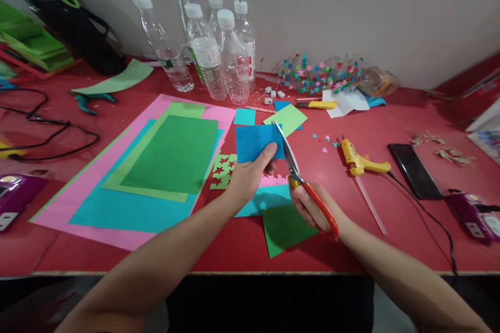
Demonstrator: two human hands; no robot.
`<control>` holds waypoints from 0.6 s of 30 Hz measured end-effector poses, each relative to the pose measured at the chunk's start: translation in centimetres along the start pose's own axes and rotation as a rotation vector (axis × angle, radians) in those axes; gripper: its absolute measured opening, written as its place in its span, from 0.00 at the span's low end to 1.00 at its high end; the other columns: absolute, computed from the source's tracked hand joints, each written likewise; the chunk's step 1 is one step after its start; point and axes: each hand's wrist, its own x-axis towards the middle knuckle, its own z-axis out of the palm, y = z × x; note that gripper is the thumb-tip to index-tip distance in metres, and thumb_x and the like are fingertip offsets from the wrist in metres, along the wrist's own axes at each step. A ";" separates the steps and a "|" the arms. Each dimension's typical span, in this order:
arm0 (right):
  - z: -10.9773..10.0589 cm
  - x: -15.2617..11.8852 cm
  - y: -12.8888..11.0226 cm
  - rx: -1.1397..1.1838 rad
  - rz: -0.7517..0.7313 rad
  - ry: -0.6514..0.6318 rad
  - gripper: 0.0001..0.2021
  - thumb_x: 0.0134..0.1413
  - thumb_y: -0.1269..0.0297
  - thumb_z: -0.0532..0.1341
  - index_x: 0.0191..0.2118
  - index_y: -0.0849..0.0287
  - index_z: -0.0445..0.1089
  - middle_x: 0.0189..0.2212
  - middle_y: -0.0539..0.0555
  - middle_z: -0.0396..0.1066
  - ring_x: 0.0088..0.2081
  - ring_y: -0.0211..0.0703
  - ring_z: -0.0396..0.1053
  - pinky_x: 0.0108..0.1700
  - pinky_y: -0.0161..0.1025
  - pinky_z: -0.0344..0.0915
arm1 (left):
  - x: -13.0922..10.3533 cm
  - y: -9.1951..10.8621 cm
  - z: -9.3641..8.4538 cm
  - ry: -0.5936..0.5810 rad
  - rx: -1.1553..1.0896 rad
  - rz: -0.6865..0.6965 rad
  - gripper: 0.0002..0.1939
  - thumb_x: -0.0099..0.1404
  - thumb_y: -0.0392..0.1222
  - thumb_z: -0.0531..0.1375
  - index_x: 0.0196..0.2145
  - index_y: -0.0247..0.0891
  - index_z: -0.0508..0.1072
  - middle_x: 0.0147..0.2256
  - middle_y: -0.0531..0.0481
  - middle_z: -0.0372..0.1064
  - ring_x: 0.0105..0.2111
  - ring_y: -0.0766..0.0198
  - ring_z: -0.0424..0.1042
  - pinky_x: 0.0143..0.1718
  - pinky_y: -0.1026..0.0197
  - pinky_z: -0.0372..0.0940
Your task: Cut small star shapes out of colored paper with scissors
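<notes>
My left hand (255, 166) pinches a blue rectangle of paper (252, 141), thumb on top, above the middle of the table. My right hand (312, 203) grips red-handled scissors (320, 213), their blades pointing up and away from me along the blue paper's right edge. Whether the blades are parted around that edge is hard to tell. Beneath my hands lie a turquoise sheet (253, 203) and a dark green sheet (287, 229). Beside my left hand is a light green piece (221, 179) with star-shaped holes. A light green square (288, 118) lies just beyond the scissors.
Large coloured sheets (172, 151) are stacked at left. Several plastic bottles (205, 57) stand by the wall, near a bottle covered in stars (320, 74). A yellow cutter (320, 105), a corded glue gun (357, 158) and a phone (415, 170) lie at right.
</notes>
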 end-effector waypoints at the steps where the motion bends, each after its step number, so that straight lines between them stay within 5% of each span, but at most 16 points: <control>1: 0.0 0.0 0.0 -0.006 -0.004 -0.003 0.22 0.57 0.42 0.52 0.24 0.55 0.55 0.09 0.42 0.53 0.10 0.30 0.49 0.12 0.31 0.51 | 0.0 0.0 0.0 0.003 0.001 -0.001 0.21 0.57 0.55 0.62 0.17 0.37 0.69 0.18 0.52 0.67 0.20 0.70 0.65 0.24 0.65 0.63; 8: -0.5 0.2 -0.2 -0.034 -0.025 0.011 0.24 0.54 0.40 0.54 0.23 0.55 0.54 0.09 0.42 0.52 0.10 0.30 0.49 0.14 0.32 0.49 | 0.7 -0.4 -0.4 -0.030 -0.084 -0.009 0.18 0.56 0.52 0.63 0.19 0.37 0.69 0.17 0.53 0.67 0.19 0.70 0.66 0.22 0.65 0.63; 18: -1.6 1.1 0.9 -0.162 -0.094 0.045 0.22 0.55 0.42 0.54 0.24 0.56 0.55 0.11 0.41 0.51 0.12 0.30 0.48 0.16 0.33 0.46 | 2.5 1.8 -1.6 -0.167 -0.295 -0.040 0.10 0.56 0.44 0.63 0.30 0.37 0.68 0.21 0.55 0.71 0.14 0.74 0.64 0.17 0.69 0.57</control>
